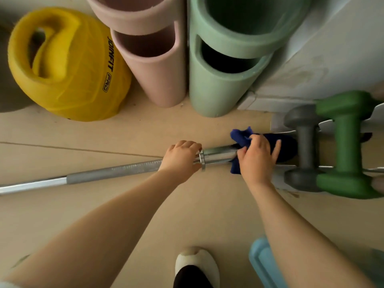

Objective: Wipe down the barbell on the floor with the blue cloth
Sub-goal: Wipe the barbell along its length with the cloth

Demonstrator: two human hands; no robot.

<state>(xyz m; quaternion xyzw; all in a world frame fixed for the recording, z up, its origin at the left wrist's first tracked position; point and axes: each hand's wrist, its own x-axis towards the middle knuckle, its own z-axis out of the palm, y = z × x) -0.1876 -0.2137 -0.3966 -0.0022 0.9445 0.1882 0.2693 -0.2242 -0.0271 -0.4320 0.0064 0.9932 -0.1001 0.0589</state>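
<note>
A silver barbell (116,170) lies across the tan floor, running from the left edge to the right. My left hand (181,161) grips the bar just left of its collar. The shiny sleeve (218,155) shows between my two hands. My right hand (256,157) presses a dark blue cloth (286,145) wrapped around the sleeve's right end. The tip of the sleeve is hidden under the cloth.
A grey dumbbell (305,148) and a green dumbbell (347,144) rest on a rack right beside the cloth. Pink rolls (158,80) and green rolls (216,86) and a yellow weight ball (70,67) stand behind the bar. My slipper (196,265) and a light blue object (262,265) are near.
</note>
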